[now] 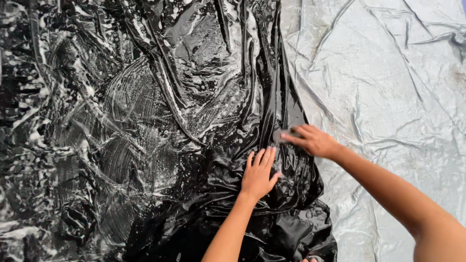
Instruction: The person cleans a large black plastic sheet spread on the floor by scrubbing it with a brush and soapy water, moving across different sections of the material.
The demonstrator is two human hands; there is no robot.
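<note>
A large wet black plastic sheet (145, 121), wrinkled and streaked with white soap foam, covers most of the view. My left hand (259, 172) lies flat on it with fingers spread, pressing the sheet down near its right edge. Just above and to the right, my right hand (313, 140) grips a small grey scrubbing pad (283, 134) and holds it against the sheet's right fold.
Under and to the right of the black sheet lies a crumpled grey tarpaulin (388, 87), which fills the right third of the view. The black sheet's bunched lower edge (301, 233) sits near the bottom centre.
</note>
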